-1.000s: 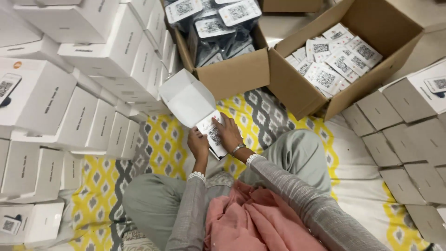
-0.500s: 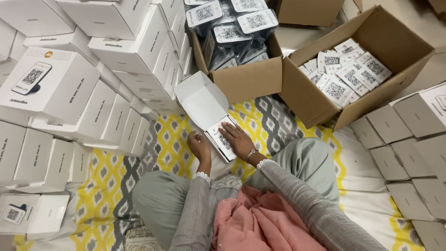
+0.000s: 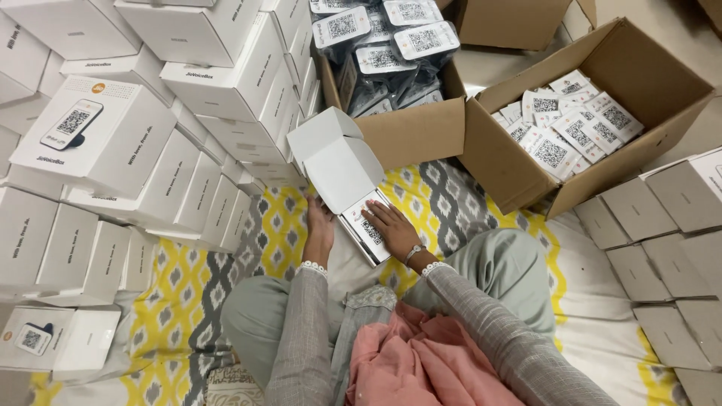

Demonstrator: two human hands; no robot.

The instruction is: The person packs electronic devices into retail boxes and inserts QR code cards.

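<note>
1. My right hand lies flat, fingers spread, its grip open and pressing down on the printed card that sits inside the small white box; it clasps nothing.
2. My left hand rests against the left side of that same box, fingers pointing away from me. From here I cannot tell whether its grip closes on the box wall or only leans on it.
3. The box sits on the patterned yellow, grey and white sheet, just in front of my crossed legs, with its white lid flipped up and tilted away from me.
4. Just beyond the lid stands an open cardboard carton holding dark pouches topped with white cards.
5. To its right, touching it, a second open cardboard carton holds loose printed white cards.
6. On my left, stacked white boxes rise in a wall, some lying flat, some leaning.
7. On my right, flat grey-white boxes lie in rows on the sheet.
8. A pink cloth lies in my lap.
</note>
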